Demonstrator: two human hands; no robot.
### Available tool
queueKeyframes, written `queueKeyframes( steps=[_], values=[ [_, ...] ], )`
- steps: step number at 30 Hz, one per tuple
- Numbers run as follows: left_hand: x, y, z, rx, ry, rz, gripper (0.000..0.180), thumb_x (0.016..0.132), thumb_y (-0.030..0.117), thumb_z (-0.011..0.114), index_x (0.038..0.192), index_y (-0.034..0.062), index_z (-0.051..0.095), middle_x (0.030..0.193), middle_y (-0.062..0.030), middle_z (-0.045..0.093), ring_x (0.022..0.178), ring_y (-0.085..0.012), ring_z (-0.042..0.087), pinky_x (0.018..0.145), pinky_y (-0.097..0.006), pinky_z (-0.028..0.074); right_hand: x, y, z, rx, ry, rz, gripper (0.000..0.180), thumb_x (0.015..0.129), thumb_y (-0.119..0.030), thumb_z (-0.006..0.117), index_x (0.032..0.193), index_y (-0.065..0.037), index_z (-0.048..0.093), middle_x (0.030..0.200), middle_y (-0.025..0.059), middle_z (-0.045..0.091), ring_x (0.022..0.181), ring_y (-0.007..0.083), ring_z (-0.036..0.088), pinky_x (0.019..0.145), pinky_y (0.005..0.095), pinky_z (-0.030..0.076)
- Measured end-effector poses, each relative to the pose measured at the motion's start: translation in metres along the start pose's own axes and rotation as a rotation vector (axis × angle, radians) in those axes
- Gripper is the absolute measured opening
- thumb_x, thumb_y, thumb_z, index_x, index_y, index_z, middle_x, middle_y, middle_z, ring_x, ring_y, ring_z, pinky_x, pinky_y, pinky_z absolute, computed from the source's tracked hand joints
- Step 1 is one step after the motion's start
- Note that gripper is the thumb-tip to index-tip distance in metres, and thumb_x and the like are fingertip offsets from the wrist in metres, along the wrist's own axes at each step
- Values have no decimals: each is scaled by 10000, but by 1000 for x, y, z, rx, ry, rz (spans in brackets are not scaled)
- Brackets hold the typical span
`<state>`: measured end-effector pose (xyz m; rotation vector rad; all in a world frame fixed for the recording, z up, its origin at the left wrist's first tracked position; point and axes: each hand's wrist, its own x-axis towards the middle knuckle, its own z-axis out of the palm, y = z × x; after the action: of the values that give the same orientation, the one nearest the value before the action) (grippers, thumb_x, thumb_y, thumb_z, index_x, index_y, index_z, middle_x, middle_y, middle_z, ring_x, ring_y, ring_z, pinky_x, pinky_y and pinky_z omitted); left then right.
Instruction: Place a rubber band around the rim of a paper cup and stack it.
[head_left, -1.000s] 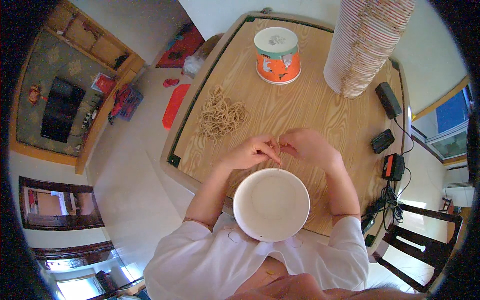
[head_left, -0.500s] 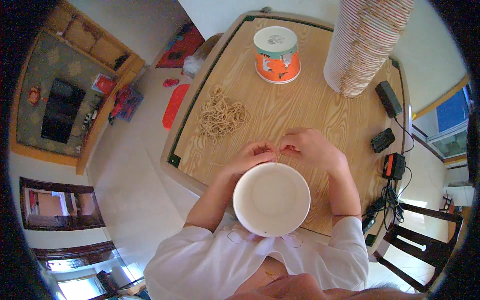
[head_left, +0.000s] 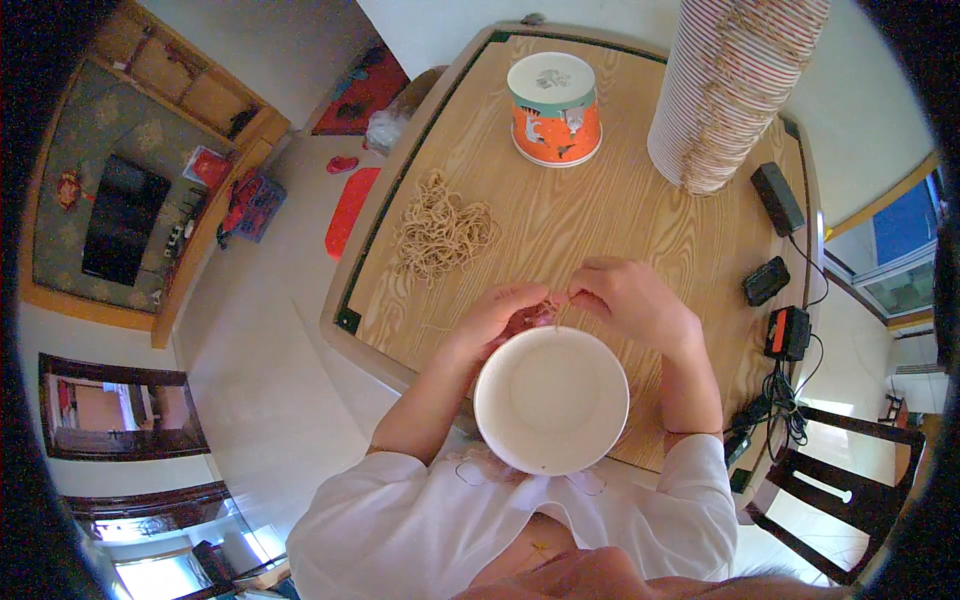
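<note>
A white paper bucket (head_left: 551, 400) is held close to my body, its open mouth facing up and its inside bare. At its far rim my left hand (head_left: 503, 318) is closed, with a bit of tan twine (head_left: 546, 310) at the fingertips. Just right of it, my right hand (head_left: 637, 305) pinches at the same twine, fingertips nearly touching the left ones. What supports the bucket from below is hidden. Beyond my left hand a loose tangle of tan twine (head_left: 442, 235) lies on the wooden table (head_left: 610, 215).
An orange and green printed bucket (head_left: 556, 120) stands upside down at the back. To its right rises a tall stack of nested paper buckets (head_left: 730, 95) with twine along its side. Black adapters (head_left: 777, 198) and coiled cables (head_left: 780, 405) lie along the right edge, near a dark chair (head_left: 850, 485).
The bucket has shifted slightly to the right. My left fingers have turned and closed nearer the twine at the rim; my right hand has moved a little with them.
</note>
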<state>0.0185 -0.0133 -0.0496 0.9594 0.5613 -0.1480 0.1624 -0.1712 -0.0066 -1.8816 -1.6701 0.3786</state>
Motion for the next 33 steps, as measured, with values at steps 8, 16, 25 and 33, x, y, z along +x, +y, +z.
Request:
queueKeyframes(
  steps=[8, 16, 25, 33],
  values=[
    [-2, 9, 5, 360, 24, 160, 193, 849, 100, 623, 1013, 10, 670, 860, -44, 672, 682, -70, 576, 614, -210, 472, 2, -10, -5, -122, 28, 54, 134, 810, -177, 606, 840, -58, 552, 795, 101, 595, 772, 308, 594, 635, 411, 475],
    [0, 12, 10, 513, 35, 227, 162, 832, 111, 652, 952, 6, 682, 795, -43, 676, 694, -73, 598, 616, -221, 476, 4, -7, 0, -70, 63, 69, 155, 794, -177, 628, 861, -66, 542, 774, 91, 593, 759, 299, 595, 626, 403, 476],
    [7, 8, 4, 476, 26, 252, 101, 821, 100, 664, 888, 35, 625, 778, -27, 654, 667, -67, 585, 579, -213, 471, 6, -5, 0, 5, 103, -26, 165, 773, -111, 634, 898, -65, 537, 774, 102, 584, 750, 298, 592, 629, 402, 467],
    [6, 11, -3, 184, 82, 184, 92, 851, 129, 623, 900, 65, 579, 745, -11, 617, 562, -62, 533, 478, -193, 418, 6, -9, -5, 99, 31, 69, 127, 798, -97, 600, 910, -58, 557, 809, 116, 597, 771, 311, 597, 650, 396, 475]
  ],
)
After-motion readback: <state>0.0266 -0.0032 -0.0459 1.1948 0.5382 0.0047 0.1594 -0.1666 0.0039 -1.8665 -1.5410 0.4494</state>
